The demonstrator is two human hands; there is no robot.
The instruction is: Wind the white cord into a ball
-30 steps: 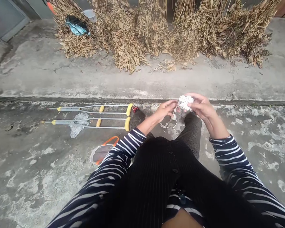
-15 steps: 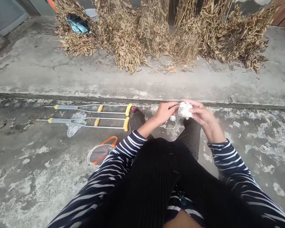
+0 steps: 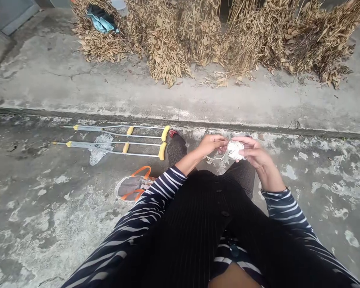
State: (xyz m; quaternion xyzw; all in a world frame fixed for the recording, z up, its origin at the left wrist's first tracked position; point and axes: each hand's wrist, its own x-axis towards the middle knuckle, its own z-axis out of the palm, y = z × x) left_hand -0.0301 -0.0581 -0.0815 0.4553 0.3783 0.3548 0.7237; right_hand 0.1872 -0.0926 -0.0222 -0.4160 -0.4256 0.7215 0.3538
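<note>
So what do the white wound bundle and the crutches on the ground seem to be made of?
White bundle: probably matte cord or yarn, since wound strands show; cotton or synthetic, I can't tell.
Crutches: likely metal, perhaps aluminium, from the smooth grey tubes; their yellow cushions look like matte foam or rubber, being thick and rounded.

two yellow-padded crutches [image 3: 125,147] on ground, side by side; crumpled clear plastic [image 3: 96,157] under the nearer one; grey bag [image 3: 129,187], orange straps, nearby; dried stalks [image 3: 168,52] on concrete ledge [image 3: 156,96]; blue-black cloth [image 3: 103,25] on stalks
</note>
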